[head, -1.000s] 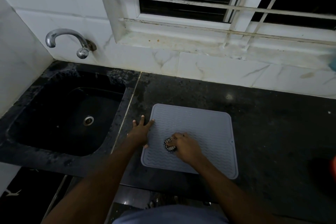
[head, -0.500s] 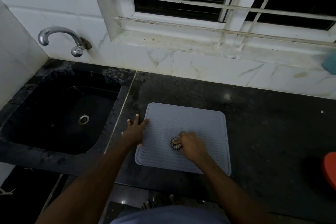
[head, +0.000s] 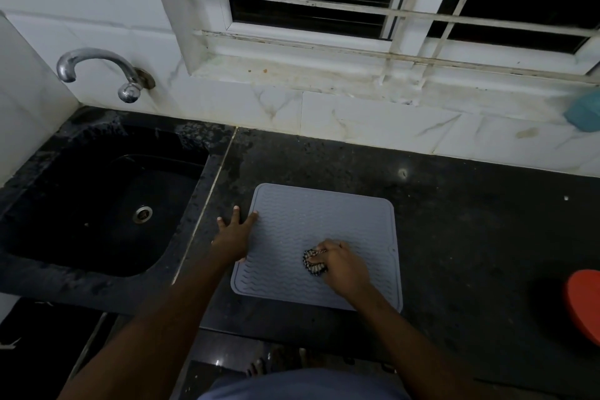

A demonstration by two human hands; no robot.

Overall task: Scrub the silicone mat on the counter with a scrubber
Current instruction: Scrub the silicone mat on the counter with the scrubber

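Mat (head: 318, 237) lies flat on the bench (head: 470, 221), beside the sink. Left hand (head: 234, 235), fingers spread, pins its left edge; it looks floppy, likely to slide. Right hand (head: 341, 265), grip pinching the scrubber (head: 313, 263), presses mid-mat.

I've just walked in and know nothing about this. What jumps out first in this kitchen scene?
The pale grey silicone mat stands out against the dark counter, just right of the black sink. The right hand presses a black-and-white scrubber onto the mat's middle, while the left hand lies flat on its left edge. A chrome tap curves from the white wall above the sink.
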